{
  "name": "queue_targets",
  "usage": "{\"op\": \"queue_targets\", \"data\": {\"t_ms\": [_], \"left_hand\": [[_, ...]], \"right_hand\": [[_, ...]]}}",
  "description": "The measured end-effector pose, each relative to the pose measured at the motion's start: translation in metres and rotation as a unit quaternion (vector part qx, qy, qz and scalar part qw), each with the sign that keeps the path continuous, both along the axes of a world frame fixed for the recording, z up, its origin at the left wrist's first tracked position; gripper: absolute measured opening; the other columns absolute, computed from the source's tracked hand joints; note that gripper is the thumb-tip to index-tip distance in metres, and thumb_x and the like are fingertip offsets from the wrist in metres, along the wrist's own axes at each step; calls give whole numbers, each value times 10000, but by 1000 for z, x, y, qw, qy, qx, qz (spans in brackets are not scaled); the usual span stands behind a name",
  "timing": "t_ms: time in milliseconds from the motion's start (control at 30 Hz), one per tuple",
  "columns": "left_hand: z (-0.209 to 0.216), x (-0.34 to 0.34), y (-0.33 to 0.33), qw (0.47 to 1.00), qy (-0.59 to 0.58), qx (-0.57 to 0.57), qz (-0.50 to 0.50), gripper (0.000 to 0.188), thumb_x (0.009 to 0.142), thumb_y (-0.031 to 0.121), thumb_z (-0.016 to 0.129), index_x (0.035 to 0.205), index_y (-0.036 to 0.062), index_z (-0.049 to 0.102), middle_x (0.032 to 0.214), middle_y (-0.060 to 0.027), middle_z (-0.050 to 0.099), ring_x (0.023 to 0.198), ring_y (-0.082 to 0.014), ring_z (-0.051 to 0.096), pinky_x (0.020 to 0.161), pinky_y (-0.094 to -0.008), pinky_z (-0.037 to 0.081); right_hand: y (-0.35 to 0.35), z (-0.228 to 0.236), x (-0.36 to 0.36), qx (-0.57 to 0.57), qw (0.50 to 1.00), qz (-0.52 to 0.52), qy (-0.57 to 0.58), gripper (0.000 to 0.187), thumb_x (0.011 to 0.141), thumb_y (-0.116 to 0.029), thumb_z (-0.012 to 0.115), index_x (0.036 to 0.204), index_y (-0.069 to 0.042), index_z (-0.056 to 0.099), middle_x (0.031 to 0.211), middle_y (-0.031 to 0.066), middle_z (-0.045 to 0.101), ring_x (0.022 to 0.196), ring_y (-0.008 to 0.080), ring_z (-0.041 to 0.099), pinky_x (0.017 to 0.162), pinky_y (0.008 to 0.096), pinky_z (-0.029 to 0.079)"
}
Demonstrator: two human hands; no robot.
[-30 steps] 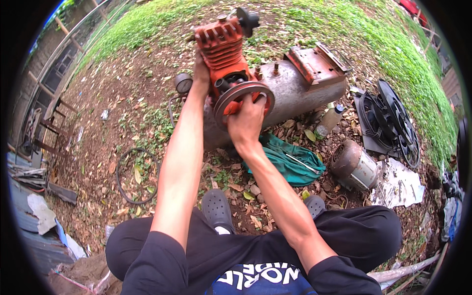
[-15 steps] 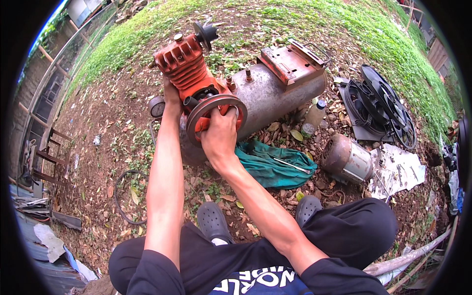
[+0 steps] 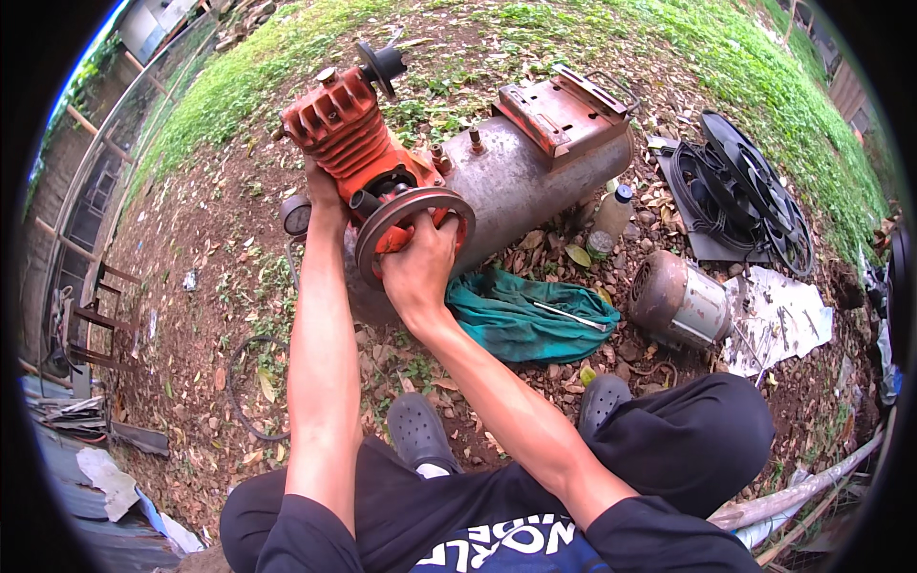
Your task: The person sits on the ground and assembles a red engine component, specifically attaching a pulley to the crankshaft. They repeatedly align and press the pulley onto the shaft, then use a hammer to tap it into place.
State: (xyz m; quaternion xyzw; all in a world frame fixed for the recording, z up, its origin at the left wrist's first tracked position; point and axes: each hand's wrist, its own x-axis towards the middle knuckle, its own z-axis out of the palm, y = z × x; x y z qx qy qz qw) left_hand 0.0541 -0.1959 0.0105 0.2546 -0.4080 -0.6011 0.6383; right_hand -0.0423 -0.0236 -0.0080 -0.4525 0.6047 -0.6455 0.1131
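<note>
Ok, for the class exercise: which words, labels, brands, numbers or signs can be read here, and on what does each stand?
Dark shirt: large white lettering on its blue front; I won't copy the wording.
Round gauge: any dial markings are too small to read.
Motor: any markings are too small to read.
Red pump: no readable text visible.
Steel tank: no readable text visible.

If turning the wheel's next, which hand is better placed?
Right, probably. The right hand reaches into the wheel; the left hand is at the side of the red pump, clear of the wheel.
</note>
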Motion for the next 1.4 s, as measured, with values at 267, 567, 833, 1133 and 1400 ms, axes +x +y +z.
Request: {"op": "queue_targets", "data": {"t_ms": [267,567,833,1133,1400], "left_hand": [[-9,-7,-14,1000,-22,-7,14,475,1018,433,388,1281,81,569,1293,-88,625,1149,-248,619,1023,-408,483],[-41,44,-63,993,9,-73,-88,418,1040,382,376,1227,65,573,1133,-76,654,1012,-211,659,954,-355,528],[-17,14,-26,1000,11,-27,-9,431,1038,388,377,1245,59,562,1153,-82,649,1035,-212,655,956,-357,527],[-6,7,-13,999,22,-25,-17,447,1035,395,377,1266,53,550,1175,-90,643,1061,-213,650,959,-360,527],[-4,0,-4,999,22,-20,-20,463,1033,401,378,1284,48,540,1195,-97,638,1084,-214,645,962,-362,526]], "right_hand": [[-4,-10,-9,15,999,0,-28,462,657,75,662,1109,-18,643,1144,312,487,1072,504,507,926,519,432],[1,4,-8,-1,997,56,47,426,719,-49,748,1130,-41,638,1146,314,477,1095,500,478,942,539,424],[6,3,-7,30,994,48,90,509,677,32,681,1171,-76,623,1117,286,466,1078,485,483,897,528,453],[0,-2,-5,-4,991,26,131,501,650,18,698,1136,-83,627,1090,257,453,1057,482,484,820,541,488],[-6,3,-5,-1,1000,16,2,451,616,36,681,1058,-56,672,1094,256,511,1043,461,526,918,488,426]]}}
